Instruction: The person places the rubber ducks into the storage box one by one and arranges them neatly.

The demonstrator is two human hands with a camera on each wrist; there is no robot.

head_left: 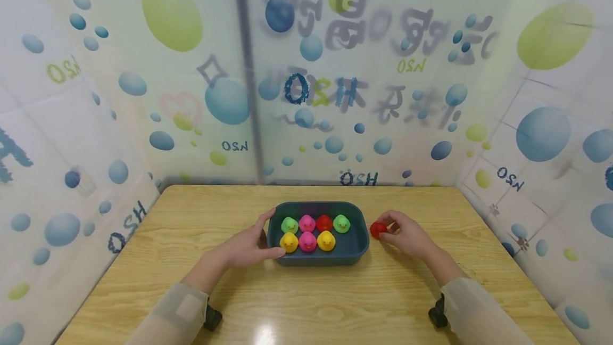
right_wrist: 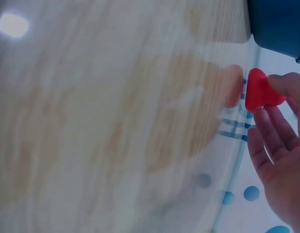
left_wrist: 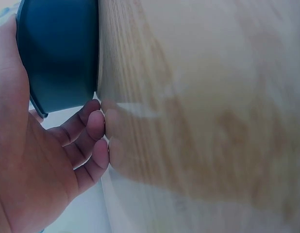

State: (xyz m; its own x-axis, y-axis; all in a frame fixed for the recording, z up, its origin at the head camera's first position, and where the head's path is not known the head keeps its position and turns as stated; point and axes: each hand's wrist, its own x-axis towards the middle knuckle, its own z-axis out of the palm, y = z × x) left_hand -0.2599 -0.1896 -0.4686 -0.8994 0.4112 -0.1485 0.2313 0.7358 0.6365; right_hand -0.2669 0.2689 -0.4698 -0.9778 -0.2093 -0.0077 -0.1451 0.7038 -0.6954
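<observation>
A dark blue-green plastic tray [head_left: 356,246] stands on the table with several small rubber ducks in two rows. The back row holds green, pink, red [head_left: 324,223] and green [head_left: 341,223] ducks; the front has a yellow duck [head_left: 289,242], a pink duck [head_left: 307,241] and another yellow duck [head_left: 326,240]. My left hand [head_left: 246,245] grips the tray's left end, thumb at the near rim, with several fingertips low by the tabletop in the left wrist view. Just right of the tray, my right hand [head_left: 407,233] pinches a red rubber duck [right_wrist: 259,91] between thumb and fingers.
The wooden table [head_left: 306,302] reaches back to a curtain [head_left: 306,164] printed with blue and green dots. Similar patterned curtains hang on the left and right sides. A dark wrist strap device [head_left: 212,317] shows at the left sleeve, another [head_left: 438,313] at the right.
</observation>
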